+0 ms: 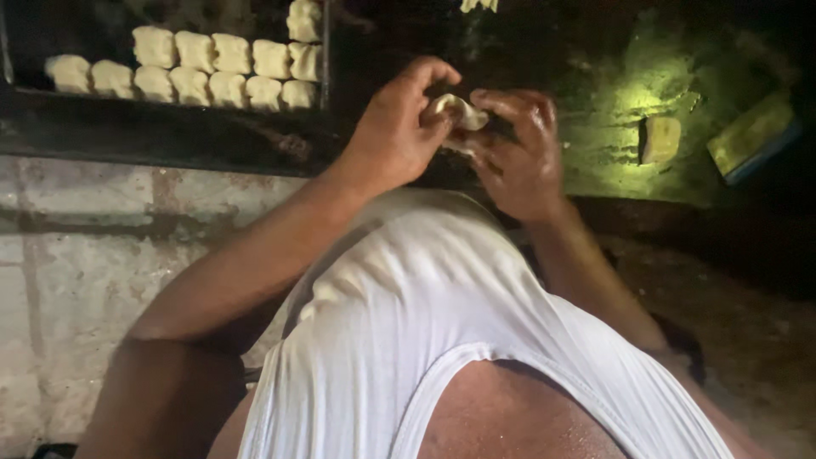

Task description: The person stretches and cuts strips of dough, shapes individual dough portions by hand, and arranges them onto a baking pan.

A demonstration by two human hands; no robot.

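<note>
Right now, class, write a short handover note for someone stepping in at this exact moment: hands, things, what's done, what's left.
Left hand: pinching one side of a small dough piece.
Right hand: holding the other side of the same piece, fingers curled round it.
Tray, upper left: shaped dough pieces set in rows, with bare space along its near edge.
A pale block lies on the lit surface to the right.
Done: the rows on the tray. Left: the piece in hand, not yet on the tray.

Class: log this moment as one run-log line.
left hand: pinching dough piece | right hand: holding same piece | tray: rows of dough lumps
</note>
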